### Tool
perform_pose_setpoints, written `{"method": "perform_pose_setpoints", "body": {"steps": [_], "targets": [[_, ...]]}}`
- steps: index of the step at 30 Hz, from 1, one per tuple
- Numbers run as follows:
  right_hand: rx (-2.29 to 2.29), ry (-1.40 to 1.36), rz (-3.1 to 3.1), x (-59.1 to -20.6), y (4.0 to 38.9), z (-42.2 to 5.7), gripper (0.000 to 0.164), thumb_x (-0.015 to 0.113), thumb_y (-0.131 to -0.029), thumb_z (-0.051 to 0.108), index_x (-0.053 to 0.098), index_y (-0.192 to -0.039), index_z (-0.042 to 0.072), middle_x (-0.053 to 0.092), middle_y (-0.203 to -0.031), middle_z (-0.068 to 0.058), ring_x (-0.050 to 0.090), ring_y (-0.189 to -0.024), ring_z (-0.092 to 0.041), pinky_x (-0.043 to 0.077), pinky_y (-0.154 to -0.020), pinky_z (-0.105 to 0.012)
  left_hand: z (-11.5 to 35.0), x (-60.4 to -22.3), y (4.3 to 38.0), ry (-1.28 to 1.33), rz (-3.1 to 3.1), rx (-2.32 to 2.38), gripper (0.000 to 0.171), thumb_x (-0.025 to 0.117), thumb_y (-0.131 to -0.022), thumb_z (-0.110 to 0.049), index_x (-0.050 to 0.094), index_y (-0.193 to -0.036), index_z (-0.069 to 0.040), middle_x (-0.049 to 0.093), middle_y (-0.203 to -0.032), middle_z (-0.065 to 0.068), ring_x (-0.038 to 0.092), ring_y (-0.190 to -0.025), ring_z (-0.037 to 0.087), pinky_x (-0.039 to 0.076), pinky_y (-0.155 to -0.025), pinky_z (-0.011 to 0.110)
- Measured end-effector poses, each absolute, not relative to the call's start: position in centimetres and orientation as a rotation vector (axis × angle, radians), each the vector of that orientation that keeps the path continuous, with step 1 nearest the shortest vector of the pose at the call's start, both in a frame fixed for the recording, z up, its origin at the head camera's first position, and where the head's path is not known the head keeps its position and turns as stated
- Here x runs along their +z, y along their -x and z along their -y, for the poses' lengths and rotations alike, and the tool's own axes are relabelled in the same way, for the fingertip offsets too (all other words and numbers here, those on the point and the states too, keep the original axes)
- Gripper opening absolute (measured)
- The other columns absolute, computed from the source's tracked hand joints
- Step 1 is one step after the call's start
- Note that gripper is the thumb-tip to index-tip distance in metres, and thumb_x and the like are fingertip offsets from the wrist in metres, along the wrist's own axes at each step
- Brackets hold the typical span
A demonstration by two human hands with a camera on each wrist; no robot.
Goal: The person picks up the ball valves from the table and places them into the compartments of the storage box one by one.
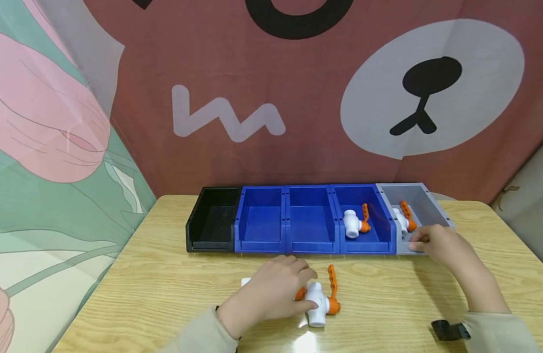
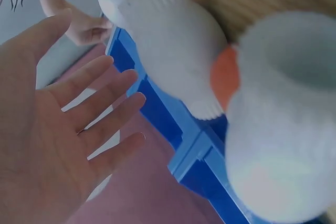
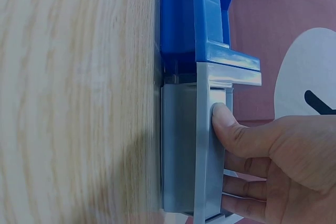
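My left hand (image 1: 275,289) hovers beside two white ball valves with orange handles on the table. In the left wrist view its fingers (image 2: 113,106) are spread and straight, apart from the valves. The nearer ball valve (image 1: 316,304) shows beside my thumb; the other ball valve (image 1: 245,281) is mostly hidden behind my hand. My right hand (image 1: 443,247) is at the front of the grey bin (image 1: 434,215). The right wrist view shows its thumb on the bin's front lip (image 3: 202,145), the fingertips hidden behind it. Inside this bin lies another ball valve (image 1: 401,220), beyond my fingers.
Left of the grey bin, a row of three blue bins (image 1: 262,247) and a black bin (image 1: 211,245) stands along the table's back. The rightmost blue bin holds a ball valve (image 1: 352,224). A printed cloth (image 1: 236,162) hangs behind the wooden table (image 1: 156,294).
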State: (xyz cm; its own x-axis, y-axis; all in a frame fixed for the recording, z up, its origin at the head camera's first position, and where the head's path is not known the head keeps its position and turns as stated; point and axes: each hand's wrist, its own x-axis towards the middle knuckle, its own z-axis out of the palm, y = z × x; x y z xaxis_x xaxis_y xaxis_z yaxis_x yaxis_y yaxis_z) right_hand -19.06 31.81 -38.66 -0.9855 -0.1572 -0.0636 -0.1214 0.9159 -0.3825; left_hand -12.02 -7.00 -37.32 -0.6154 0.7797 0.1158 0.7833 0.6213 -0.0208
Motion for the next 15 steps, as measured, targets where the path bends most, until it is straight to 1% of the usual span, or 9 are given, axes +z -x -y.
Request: {"method": "perform_pose_setpoints", "body": {"steps": [5,11,15], "targets": [[-0.585,0.215,-2.983,-38.6,19.1,-31.9,0.016,0.073,-0.09,0.019,0.072,-0.091,0.003,0.07,-0.088,-0.011,0.063,-0.083,-0.033,0.051,-0.071,-0.053,6.1,-37.8,11.7,1.357,2.702,-0.008,0.05,0.064,-0.089,-0.06,0.068,-0.121,-0.021,0.065,-0.117,-0.006,0.059,-0.111,0.013,0.049,-0.097,0.032],[-0.576,0.206,-2.983,-38.4,19.0,-31.9,0.017,0.073,-0.09,0.02,0.073,-0.091,0.003,0.071,-0.089,-0.012,0.064,-0.086,-0.037,0.05,-0.07,-0.055,5.1,-38.1,11.3,1.401,2.699,0.072,0.055,0.061,-0.089,-0.063,0.065,-0.127,-0.023,0.063,-0.123,-0.007,0.057,-0.117,0.013,0.046,-0.102,0.034],[-0.578,0.213,-2.982,-38.5,19.0,-31.7,0.016,0.074,-0.089,0.019,0.072,-0.09,0.003,0.071,-0.088,-0.011,0.064,-0.084,-0.035,0.051,-0.07,-0.054,4.6,-38.2,11.2,1.407,2.698,0.109,0.052,0.062,-0.088,-0.064,0.065,-0.122,-0.025,0.062,-0.119,-0.009,0.057,-0.114,0.011,0.046,-0.1,0.032]]}}
